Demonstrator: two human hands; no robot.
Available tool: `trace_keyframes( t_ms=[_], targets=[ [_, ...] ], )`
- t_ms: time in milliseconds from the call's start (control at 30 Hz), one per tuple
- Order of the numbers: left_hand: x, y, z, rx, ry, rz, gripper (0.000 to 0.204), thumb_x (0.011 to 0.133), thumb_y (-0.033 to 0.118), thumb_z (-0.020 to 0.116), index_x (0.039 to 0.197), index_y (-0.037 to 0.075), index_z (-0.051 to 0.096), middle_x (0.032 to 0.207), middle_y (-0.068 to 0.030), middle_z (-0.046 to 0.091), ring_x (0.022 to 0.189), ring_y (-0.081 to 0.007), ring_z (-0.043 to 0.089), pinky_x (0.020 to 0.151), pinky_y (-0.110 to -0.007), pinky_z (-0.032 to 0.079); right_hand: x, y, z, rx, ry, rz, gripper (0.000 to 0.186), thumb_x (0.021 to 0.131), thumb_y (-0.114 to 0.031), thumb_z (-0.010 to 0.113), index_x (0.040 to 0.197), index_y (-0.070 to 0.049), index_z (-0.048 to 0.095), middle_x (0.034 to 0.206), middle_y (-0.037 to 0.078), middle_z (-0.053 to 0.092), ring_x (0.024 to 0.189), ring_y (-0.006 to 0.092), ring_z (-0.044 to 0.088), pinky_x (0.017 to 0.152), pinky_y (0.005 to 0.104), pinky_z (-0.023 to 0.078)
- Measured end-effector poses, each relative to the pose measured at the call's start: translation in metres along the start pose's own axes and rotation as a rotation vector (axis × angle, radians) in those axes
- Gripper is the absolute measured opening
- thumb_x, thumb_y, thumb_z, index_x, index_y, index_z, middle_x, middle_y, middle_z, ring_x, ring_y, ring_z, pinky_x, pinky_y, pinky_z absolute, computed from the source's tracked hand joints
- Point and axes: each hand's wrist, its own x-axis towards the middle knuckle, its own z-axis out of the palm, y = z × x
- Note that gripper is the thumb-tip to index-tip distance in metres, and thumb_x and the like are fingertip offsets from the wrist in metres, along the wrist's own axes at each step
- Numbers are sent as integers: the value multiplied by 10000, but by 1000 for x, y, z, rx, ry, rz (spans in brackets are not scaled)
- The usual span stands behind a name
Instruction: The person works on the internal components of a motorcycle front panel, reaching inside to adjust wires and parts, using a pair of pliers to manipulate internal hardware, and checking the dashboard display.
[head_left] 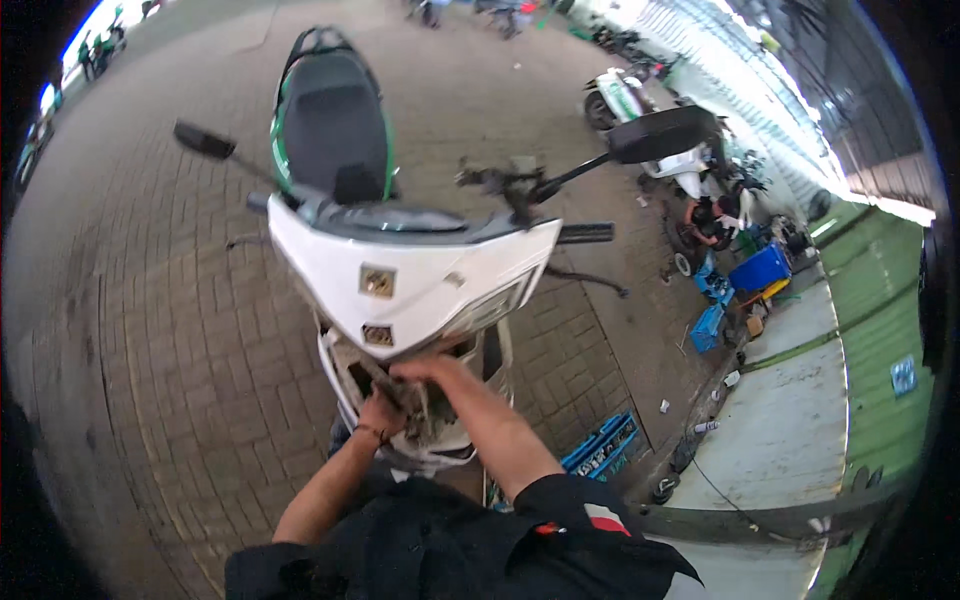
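A white scooter faces me, with its dark seat at the far end. Below its front panel is an opening with dusty inner parts. Inside that opening, my left hand is closed around something among the parts, too hidden to make out. Just to its right and a little higher, my right hand reaches in under the panel's lower edge. Its fingertips are mostly hidden, so their grip does not show. Two square fittings with stained surrounds sit on the white panel above my hands.
Mirrors stick out on both sides, the right mirror being nearer the wall. A blue tool tray lies on the paving at my right. Farther off are blue crates, another scooter and a person crouching. A green and white wall runs along the right.
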Motion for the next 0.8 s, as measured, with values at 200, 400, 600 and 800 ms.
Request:
trace_keyframes(
  t_ms=[200,400,600,800],
  targets=[
    [5,13,-8,60,-36,-106,793,712,306,583,1254,-147,225,996,-299,560,956,-358,562,806,-394,470,61,30,16,-245,-215,-101,258,630,-318,596,640,-62,573,608,47,518,533,179,447,505,354,366],
    [-14,4,-17,96,35,-137,432,720,261,546,1017,-51,534,1039,-251,558,932,-363,565,787,-418,473,17,-27,15,-228,-94,-92,562,639,-371,624,1021,40,596,1017,214,605,945,294,589,804,378,461],
    [-12,-3,-9,232,172,100,337,737,214,529,991,-5,563,957,-222,595,916,-371,571,782,-431,472,-15,-12,37,-188,490,-241,603,746,-371,582,1160,52,464,1087,252,549,1018,378,526,868,405,434],
    [-28,41,-46,11,199,14,282,726,203,555,919,-1,577,865,-238,605,820,-405,583,715,-458,487,-69,-10,22,147,698,-260,429,792,-248,589,1111,26,502,1119,247,528,1043,386,501,873,411,426]
  ],
)
